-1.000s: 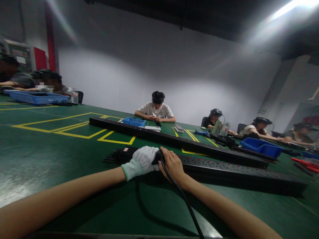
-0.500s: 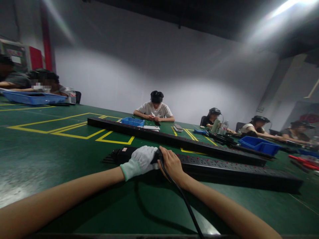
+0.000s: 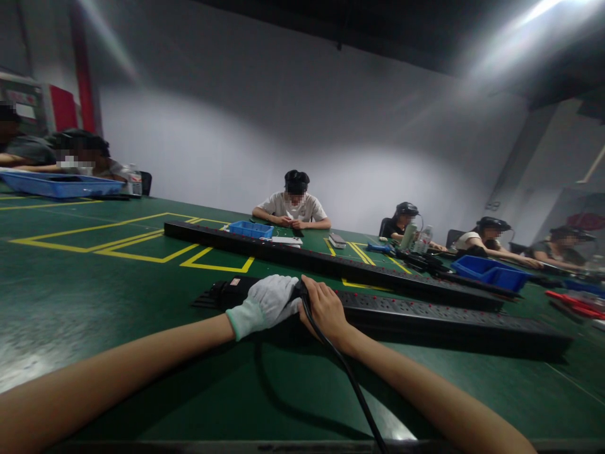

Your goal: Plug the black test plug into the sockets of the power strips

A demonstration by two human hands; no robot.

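A long black power strip [image 3: 449, 325] with rows of sockets and red dots lies across the green table in front of me. My left hand [image 3: 270, 302], in a white glove with a mint cuff, is closed over the strip near its left end. Right beside it, my bare right hand [image 3: 324, 310] grips a black plug [image 3: 301, 290] against the strip's top; the fingers hide most of it, so I cannot tell how deep it sits. From the plug a black cable [image 3: 352, 378] runs down past my right wrist to the table's near edge.
Behind lies a second long power strip [image 3: 283, 255]. Farther back are a small blue basket [image 3: 250, 229] and a co-worker [image 3: 295, 205]. A blue bin [image 3: 491, 272] and red-handled tools [image 3: 574, 304] are at right; a blue tray [image 3: 61, 186] is far left.
The view has shifted very slightly. Both hands keep the same places on the strip and plug, with no clear movement.
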